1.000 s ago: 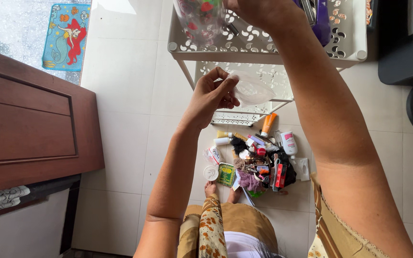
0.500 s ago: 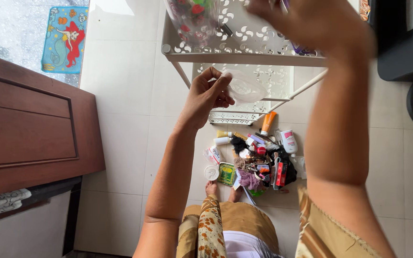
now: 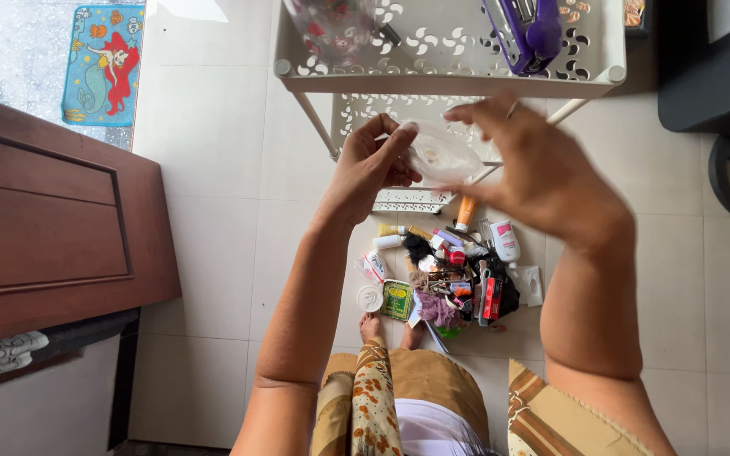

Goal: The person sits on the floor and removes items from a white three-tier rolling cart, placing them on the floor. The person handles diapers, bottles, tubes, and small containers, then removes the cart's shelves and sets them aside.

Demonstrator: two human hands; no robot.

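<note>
Right hand point(image 3: 542, 173) motion-blurred, grip unclear; floor clutter pile point(image 3: 454, 279) too small to identify

A small clear plastic bag point(image 3: 441, 156) sits between the hands, the left hand point(image 3: 371, 169) at its left edge, the right hand point(image 3: 534, 173) at its right. Behind them stands a white perforated metal rack point(image 3: 449, 80), with a purple stapler point(image 3: 525, 29) on its top shelf. Below on the tiled floor point(image 3: 213, 211), a heap of small bottles and tubes point(image 3: 454, 270) lies before the feet. A brown wooden cabinet point(image 3: 44, 219) stands left.
</note>
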